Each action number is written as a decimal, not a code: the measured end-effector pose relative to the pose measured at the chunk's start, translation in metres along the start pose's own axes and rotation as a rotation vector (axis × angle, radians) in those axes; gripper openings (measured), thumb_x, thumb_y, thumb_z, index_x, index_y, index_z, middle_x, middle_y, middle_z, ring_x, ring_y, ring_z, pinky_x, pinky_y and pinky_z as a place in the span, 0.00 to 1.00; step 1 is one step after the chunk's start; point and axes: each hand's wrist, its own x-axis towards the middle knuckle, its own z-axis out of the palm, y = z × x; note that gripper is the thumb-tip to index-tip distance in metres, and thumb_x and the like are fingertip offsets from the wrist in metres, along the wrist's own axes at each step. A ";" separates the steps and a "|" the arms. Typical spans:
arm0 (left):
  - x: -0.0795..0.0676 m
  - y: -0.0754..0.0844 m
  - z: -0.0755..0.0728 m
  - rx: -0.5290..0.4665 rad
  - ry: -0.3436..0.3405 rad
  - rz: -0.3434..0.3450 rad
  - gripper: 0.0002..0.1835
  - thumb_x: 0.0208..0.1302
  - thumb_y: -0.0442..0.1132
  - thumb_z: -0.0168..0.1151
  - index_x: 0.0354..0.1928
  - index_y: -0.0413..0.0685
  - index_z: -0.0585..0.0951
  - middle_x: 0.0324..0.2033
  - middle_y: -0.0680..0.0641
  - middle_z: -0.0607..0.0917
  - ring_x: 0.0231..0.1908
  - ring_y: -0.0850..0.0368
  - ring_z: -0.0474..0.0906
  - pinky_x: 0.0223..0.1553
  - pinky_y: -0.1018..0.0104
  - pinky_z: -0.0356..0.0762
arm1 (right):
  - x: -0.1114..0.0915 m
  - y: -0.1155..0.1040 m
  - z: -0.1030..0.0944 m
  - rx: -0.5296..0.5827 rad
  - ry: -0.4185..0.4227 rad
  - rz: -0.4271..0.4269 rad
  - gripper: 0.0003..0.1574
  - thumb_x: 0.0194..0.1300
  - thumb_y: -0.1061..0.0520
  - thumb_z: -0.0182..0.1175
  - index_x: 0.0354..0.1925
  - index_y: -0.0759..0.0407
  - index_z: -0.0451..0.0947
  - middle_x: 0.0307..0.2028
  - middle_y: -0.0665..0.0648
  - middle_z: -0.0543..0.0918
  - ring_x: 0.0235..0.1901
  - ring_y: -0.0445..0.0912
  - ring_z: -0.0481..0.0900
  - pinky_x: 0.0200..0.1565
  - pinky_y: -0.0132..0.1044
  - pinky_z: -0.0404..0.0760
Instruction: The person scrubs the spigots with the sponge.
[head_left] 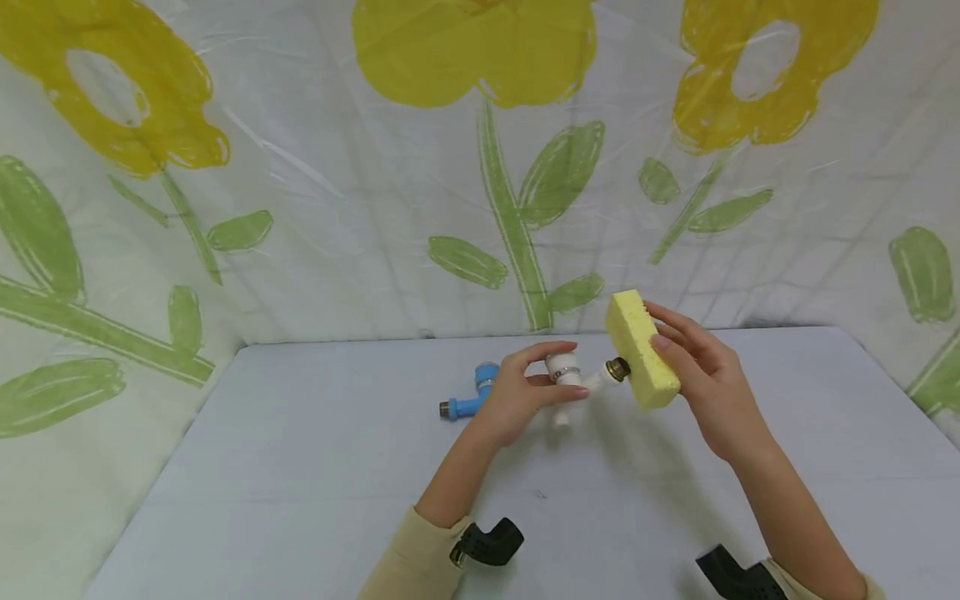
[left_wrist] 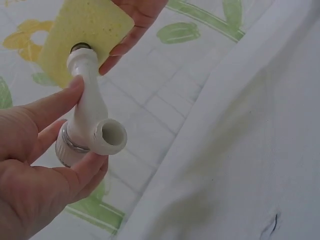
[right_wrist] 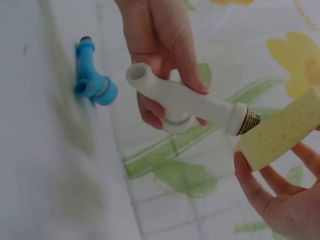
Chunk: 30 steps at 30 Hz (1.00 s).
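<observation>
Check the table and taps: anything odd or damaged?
A small dark mark interrupts the pale tabletop in the head view's lower middle; scratch or crease, I can't tell. White tap and blue tap show no obvious damage.

The white tap (head_left: 568, 372) is banded silver and tipped with brassy thread (right_wrist: 250, 121); at its 3 o'clock yellow is shown by the sponge (head_left: 642, 350), at 9 blue by another tap (head_left: 467, 407); at 12 the whitish backdrop (head_left: 337, 258) is patterned with yellow flowers (head_left: 472, 50), green leaves (head_left: 467, 261)
</observation>
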 end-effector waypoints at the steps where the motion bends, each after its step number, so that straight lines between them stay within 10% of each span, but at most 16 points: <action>1: 0.000 0.000 0.000 0.004 0.009 -0.005 0.32 0.62 0.26 0.75 0.68 0.51 0.82 0.69 0.49 0.74 0.47 0.55 0.87 0.48 0.59 0.88 | 0.000 0.001 0.001 -0.028 0.005 -0.010 0.27 0.84 0.55 0.53 0.76 0.47 0.72 0.61 0.45 0.80 0.50 0.41 0.83 0.40 0.30 0.87; 11: 0.000 0.000 0.000 -0.064 0.076 -0.032 0.35 0.60 0.24 0.75 0.70 0.51 0.80 0.66 0.44 0.76 0.52 0.48 0.87 0.48 0.61 0.88 | -0.003 -0.001 0.007 -0.334 0.046 -0.070 0.27 0.83 0.52 0.55 0.76 0.46 0.73 0.65 0.36 0.77 0.54 0.35 0.80 0.36 0.30 0.84; 30: 0.001 0.004 -0.006 -0.157 0.071 0.005 0.35 0.60 0.21 0.73 0.70 0.51 0.81 0.54 0.42 0.82 0.47 0.54 0.86 0.47 0.63 0.88 | 0.000 -0.001 -0.003 -0.285 -0.038 -0.103 0.26 0.83 0.57 0.55 0.74 0.51 0.75 0.64 0.37 0.78 0.53 0.36 0.81 0.34 0.30 0.82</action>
